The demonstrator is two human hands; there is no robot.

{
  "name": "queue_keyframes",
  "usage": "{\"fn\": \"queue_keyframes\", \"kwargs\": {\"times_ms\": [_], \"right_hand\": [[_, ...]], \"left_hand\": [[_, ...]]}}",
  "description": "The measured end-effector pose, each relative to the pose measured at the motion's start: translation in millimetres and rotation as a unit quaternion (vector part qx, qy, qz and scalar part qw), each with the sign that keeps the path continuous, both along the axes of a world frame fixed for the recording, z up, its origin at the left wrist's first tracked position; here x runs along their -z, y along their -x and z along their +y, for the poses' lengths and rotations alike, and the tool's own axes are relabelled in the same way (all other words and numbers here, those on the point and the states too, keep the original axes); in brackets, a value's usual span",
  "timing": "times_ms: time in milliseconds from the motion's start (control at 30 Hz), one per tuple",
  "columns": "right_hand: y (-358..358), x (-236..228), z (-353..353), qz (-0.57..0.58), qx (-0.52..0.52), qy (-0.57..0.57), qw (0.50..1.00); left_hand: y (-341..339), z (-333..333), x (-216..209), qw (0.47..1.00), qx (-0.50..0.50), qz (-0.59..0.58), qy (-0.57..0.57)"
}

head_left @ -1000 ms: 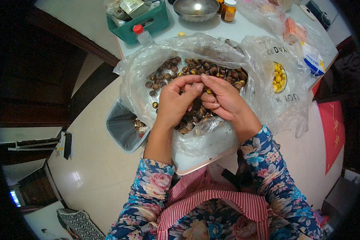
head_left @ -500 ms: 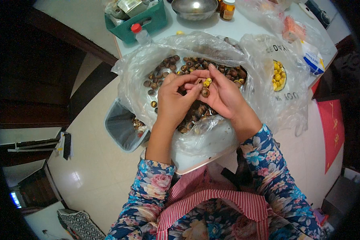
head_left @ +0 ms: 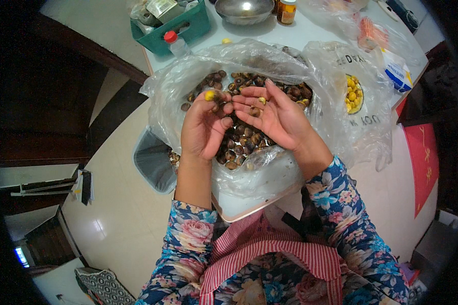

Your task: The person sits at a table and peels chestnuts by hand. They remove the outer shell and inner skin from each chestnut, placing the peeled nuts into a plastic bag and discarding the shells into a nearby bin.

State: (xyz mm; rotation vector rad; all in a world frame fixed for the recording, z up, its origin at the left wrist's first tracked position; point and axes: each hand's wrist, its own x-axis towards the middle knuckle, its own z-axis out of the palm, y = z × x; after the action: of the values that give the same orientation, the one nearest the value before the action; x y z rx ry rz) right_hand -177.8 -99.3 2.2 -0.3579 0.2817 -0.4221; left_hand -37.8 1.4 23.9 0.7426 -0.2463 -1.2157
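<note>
Near the bag's middle, my left hand [head_left: 201, 127] has curled fingers and holds a peeled yellow chestnut [head_left: 209, 95] at its upper edge. Exactly which fingers grip it is hard to make out. My right hand [head_left: 280, 117] is palm up with its fingers stretched out, bearing a small yellow chestnut piece [head_left: 262, 100] and a brownish piece [head_left: 255, 110], perhaps shell. The two hands' fingertips lie close together. Below them, many dark brown chestnuts [head_left: 241, 140], some split to show yellow, fill a spread clear plastic bag [head_left: 173, 101] on the table.
Peeled yellow chestnuts [head_left: 352, 95] sit at the right beside more clear plastic [head_left: 336, 66]. A grey bin [head_left: 152, 162] stands below the table's left side. Behind are a green basket [head_left: 180, 33], a red-capped bottle [head_left: 178, 46], a metal bowl [head_left: 244, 11] and a brown jar [head_left: 286, 12].
My left hand has moved left, away from the right palm, with a yellow chestnut now at its fingers. The right hand stays nearly in place with smaller pieces on it.
</note>
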Motion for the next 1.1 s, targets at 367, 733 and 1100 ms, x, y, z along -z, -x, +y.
{"fn": "queue_keyframes", "kwargs": {"times_ms": [367, 733, 1100], "right_hand": [[0, 2, 0, -0.004, 0.011, 0.024, 1.0], [-5, 7, 9, 0.033, -0.008, 0.041, 0.999], [-3, 0, 12, -0.033, -0.017, -0.025, 0.999]], "left_hand": [[11, -4, -2, 0.99, 0.049, -0.114, -0.062], [26, -13, 8, 0.986, -0.098, -0.133, 0.023], [36, -9, 1, 0.947, -0.189, -0.255, 0.044]]}}
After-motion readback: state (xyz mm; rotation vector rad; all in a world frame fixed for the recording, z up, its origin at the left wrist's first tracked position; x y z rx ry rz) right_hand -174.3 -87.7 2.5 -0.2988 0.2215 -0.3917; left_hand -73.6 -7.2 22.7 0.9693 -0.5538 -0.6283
